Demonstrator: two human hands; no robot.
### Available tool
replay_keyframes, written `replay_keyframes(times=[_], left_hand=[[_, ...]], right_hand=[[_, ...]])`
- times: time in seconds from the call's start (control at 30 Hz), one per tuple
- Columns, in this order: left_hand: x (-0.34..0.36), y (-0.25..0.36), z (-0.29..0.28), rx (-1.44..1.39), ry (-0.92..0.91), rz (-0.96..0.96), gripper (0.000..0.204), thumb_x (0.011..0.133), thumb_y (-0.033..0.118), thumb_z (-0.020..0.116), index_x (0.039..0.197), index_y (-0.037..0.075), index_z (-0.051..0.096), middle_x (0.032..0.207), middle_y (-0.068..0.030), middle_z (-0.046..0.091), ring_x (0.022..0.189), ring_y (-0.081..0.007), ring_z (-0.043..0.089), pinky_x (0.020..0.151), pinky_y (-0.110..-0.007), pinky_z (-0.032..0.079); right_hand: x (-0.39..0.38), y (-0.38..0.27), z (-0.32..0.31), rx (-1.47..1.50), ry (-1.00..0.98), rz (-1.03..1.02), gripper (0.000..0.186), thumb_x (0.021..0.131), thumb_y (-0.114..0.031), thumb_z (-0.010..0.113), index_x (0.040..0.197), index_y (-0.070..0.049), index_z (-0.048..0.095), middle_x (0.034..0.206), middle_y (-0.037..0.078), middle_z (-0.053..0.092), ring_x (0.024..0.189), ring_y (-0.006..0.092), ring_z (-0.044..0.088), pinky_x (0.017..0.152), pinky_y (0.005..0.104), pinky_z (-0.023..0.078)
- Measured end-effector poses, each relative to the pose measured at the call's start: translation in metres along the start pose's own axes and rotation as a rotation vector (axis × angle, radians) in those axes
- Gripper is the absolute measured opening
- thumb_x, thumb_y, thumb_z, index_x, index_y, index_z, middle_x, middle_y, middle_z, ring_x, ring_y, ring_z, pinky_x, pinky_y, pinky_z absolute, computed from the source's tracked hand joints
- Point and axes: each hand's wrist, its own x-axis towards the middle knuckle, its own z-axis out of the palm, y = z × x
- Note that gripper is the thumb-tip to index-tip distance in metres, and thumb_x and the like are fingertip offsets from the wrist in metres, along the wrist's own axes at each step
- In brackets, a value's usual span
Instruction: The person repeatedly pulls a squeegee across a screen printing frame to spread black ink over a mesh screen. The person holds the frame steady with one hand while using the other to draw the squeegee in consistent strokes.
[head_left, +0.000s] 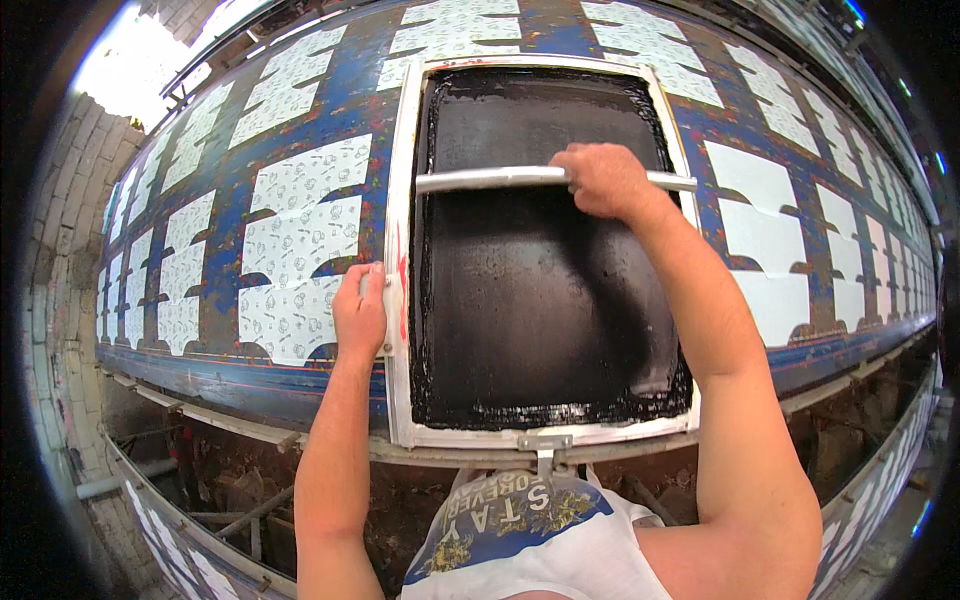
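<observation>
A white-framed printing screen (398,300) lies on the long table in front of me, its inner area coated with black ink (500,330). My right hand (605,180) is closed around a silver squeegee bar (480,178) that spans the screen from side to side in its upper part. My left hand (360,308) grips the left side of the screen frame, its thumb side against the edge; part of the fingers is hidden. Fabric pieces printed with small dark figures (300,240) lie left of the screen, and plain white pieces (765,235) lie to its right.
The long blue, ink-spotted table (220,270) stretches away to both sides with rows of cut pieces. A metal bracket (545,442) sits at the screen's near edge. A brick wall (65,250) stands at the left. Another row of white pieces (180,550) lies at the lower left.
</observation>
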Motion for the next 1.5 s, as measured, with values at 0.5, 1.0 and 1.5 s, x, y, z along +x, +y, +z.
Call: replay_keyframes(times=[0.5,1.0,1.5], left_hand=[[0.007,-0.020,0.003,0.090,0.079,0.165,0.032,0.108,0.020,0.057,0.127,0.003,0.077,0.123,-0.0226,0.079,0.117,-0.0392,0.075,0.104,-0.047,0.055],[0.010,-0.020,0.005,0.275,0.128,0.182,0.037,0.107,0.026,0.053,0.124,0.006,0.079,0.128,-0.0227,0.077,0.123,-0.0420,0.071,0.108,-0.050,0.054],[-0.008,0.021,0.011,0.558,0.199,0.019,0.060,0.112,0.056,0.049,0.122,0.003,0.077,0.126,-0.0277,0.076,0.121,-0.0494,0.070,0.103,-0.058,0.053]], right_hand=[[-0.234,-0.175,0.012,0.040,0.120,0.022,0.032,0.080,-0.005,0.073,0.111,-0.014,0.075,0.105,0.011,0.074,0.103,0.0353,0.075,0.088,0.0495,0.062],[-0.318,-0.211,0.021,0.038,0.021,-0.110,0.060,0.070,-0.012,0.088,0.127,-0.015,0.070,0.118,0.010,0.068,0.116,0.0334,0.068,0.095,0.0475,0.055],[-0.411,-0.080,0.022,0.551,0.536,0.385,0.057,0.090,-0.017,0.083,0.144,-0.006,0.068,0.145,0.021,0.067,0.137,0.0409,0.061,0.118,0.0509,0.048]])
